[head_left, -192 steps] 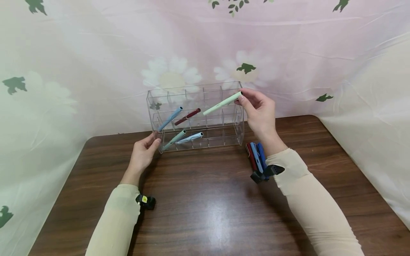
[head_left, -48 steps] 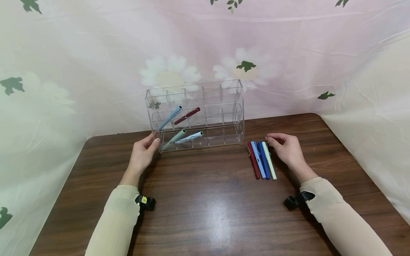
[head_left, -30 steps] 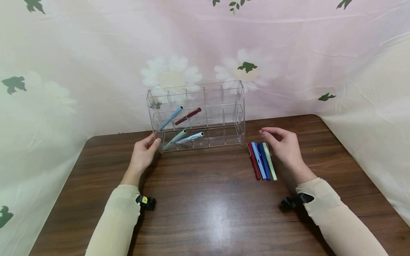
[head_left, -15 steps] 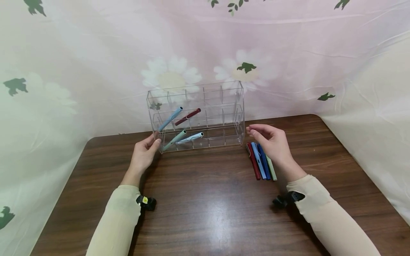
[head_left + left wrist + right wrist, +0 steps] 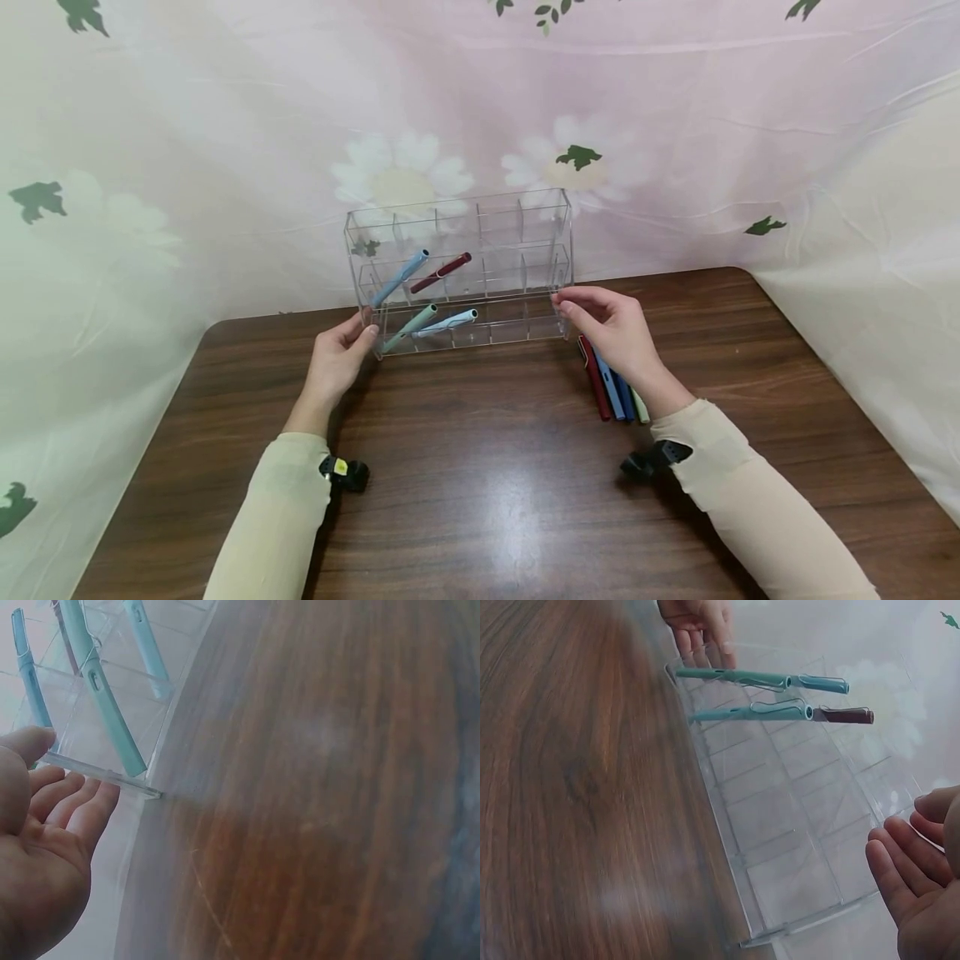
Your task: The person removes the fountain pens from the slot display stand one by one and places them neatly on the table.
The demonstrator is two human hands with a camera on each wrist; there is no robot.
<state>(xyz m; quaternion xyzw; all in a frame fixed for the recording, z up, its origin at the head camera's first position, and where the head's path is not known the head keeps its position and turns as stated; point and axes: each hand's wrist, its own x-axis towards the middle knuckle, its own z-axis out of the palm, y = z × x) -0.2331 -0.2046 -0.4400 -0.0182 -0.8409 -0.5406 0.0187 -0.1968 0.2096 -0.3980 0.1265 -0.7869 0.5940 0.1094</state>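
The clear pen holder (image 5: 504, 294) stands on the tabletop (image 5: 465, 433), its left side pinched by the left hand (image 5: 337, 357), best gently. The right hand (image 5: 611, 329), relaxed and grasping nothing, should approach the opposite side softly, without shaking the pens (image 5: 400, 278).

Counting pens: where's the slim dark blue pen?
Head view, right: the dark blue pen lies on the wooden table between a light blue pen and a mint pen.
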